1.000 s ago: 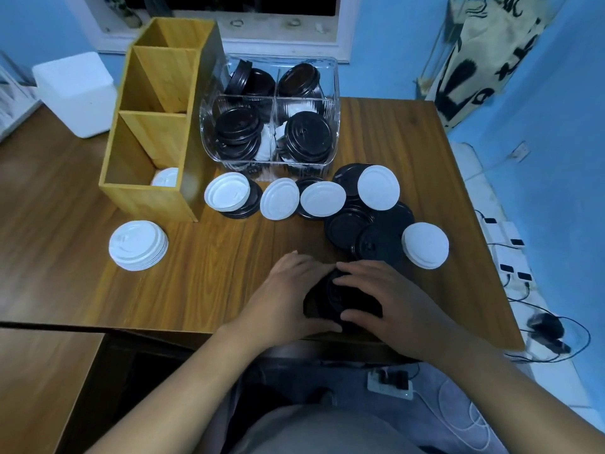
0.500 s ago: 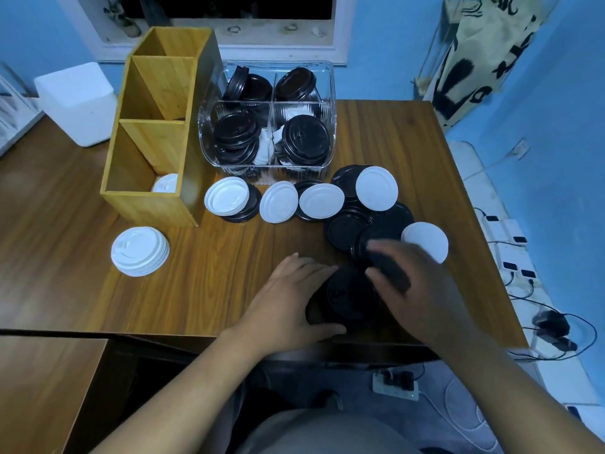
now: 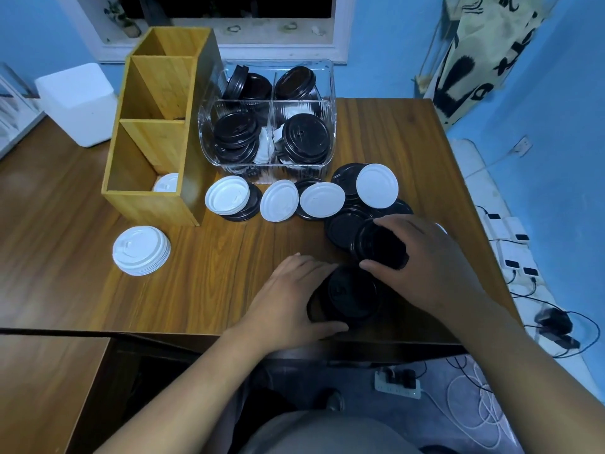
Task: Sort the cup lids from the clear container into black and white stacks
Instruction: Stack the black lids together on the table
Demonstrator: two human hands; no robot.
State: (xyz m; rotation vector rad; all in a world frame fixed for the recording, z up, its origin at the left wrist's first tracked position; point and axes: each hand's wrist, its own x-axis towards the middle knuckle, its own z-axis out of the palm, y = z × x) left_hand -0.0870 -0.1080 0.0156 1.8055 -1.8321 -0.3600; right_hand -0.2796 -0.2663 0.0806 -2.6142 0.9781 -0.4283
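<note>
At the tabletop's [image 3: 212,273] front edge, the left hand [image 3: 288,296] cups one black stack [image 3: 352,294], thumb and fingers curled round its side. Just behind, the right hand [image 3: 429,257] grips one black lid [image 3: 379,245] at a loose black pile [image 3: 343,227] of unclear count. Four white lids [image 3: 322,199] lie in a row beyond; one white stack [image 3: 141,245] sits toward the left. At the back stand one three-bay wooden organizer [image 3: 147,204] and the clear container [image 3: 304,108], its lids too jumbled to count.

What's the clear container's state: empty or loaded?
Loaded, not empty. The clear container holds black lids in each visible compartment, with a few white lids wedged between them at the front.
</note>
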